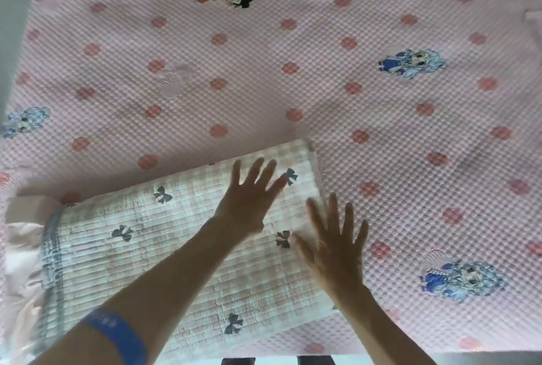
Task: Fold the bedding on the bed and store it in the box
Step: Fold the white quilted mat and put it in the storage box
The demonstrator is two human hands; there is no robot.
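Already we have both hands out over the folded bedding, so the risks sit close in. Nearest us, at about six o'clock, the left forearm crosses the frame with a blue band around it. Our right hand hovers or presses at the bedding's right edge, around four o'clock, fingers spread wide and gripping nothing; our left hand lies flat just beyond it, also splayed and holding nothing. Both look blurred, so we cannot tell whether they are actually touching the cloth. The folded bedding, a pale checked piece with dark bows, lies skewed across the bed's near side from eight o'clock towards one o'clock, with a looser pink layer spilling out at nine o'clock. That loose end is our worry: lift from the right alone and the fold may slide open there. Smoothing too hard could also drag the pink bedspread beneath, which stretches away to twelve o'clock. We see no box, so carrying it unsecured risks unfolding.
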